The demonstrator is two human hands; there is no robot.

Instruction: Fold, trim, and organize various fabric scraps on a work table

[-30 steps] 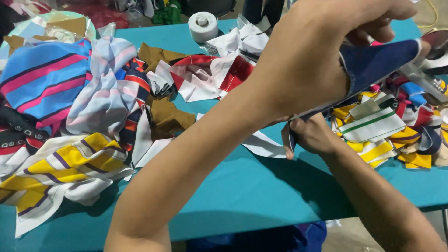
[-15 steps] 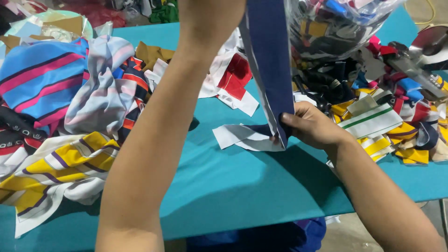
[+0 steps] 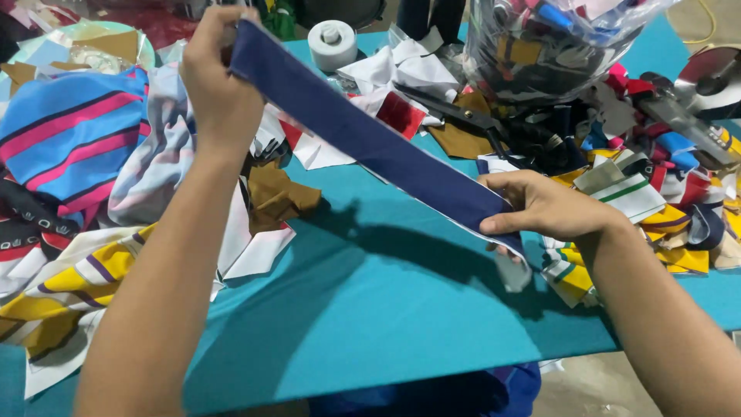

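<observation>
A long navy-blue fabric strip [image 3: 370, 139] with a white underside is stretched taut above the teal table [image 3: 386, 309]. My left hand [image 3: 220, 85] grips its upper end, raised at the top left. My right hand [image 3: 540, 205] pinches its lower end, thumb on top, just above the table at the right. The strip runs diagonally from upper left to lower right between both hands.
Striped blue, pink, yellow and white fabric pieces [image 3: 77, 193] are heaped at the left. A brown scrap [image 3: 278, 197] lies near the centre. A white tape roll [image 3: 332, 42], black scissors [image 3: 463, 116], a clear bag of scraps [image 3: 548, 38] and colourful strips [image 3: 656, 201] crowd the back and right.
The strip went from hanging nearly upright to stretched diagonally. My left hand moved left and stayed high; my right hand slid right along the strip to its lower end.
</observation>
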